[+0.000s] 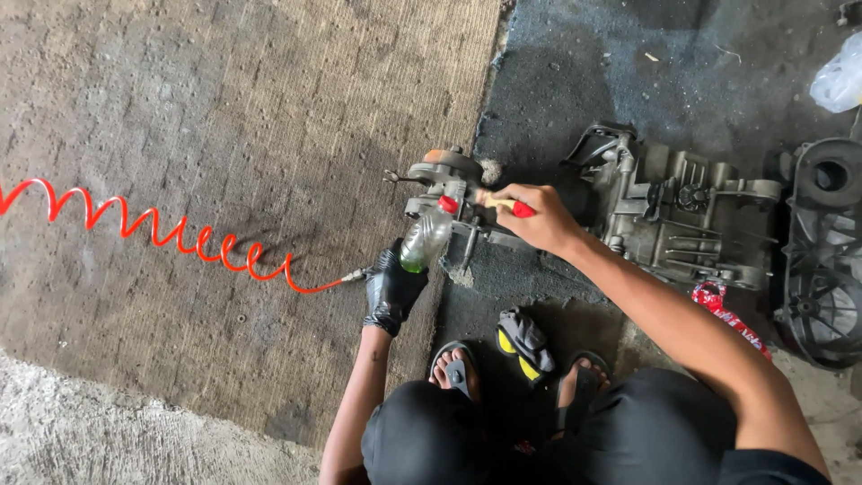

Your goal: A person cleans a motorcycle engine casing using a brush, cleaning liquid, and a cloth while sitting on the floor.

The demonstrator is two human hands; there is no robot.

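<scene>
My left hand [391,289], in a black glove, grips a clear plastic bottle [425,239] with a red cap and a little green liquid at its base, tilted toward a small metal engine part [446,178] on the ground. My right hand [537,218], bare, holds a brush with a red and yellow handle [508,206]; its bristle head [490,171] rests by the same part. A red coiled air hose [171,235] ends in a metal nozzle [354,275] just left of my gloved hand.
A grey engine casing [682,216] lies right of my right hand, with a black cover [822,251] beyond it. A grey and yellow glove [525,341] lies between my sandalled feet [456,364]. A white plastic bag [840,81] sits top right. A red-patterned rag [723,310] lies under my right forearm.
</scene>
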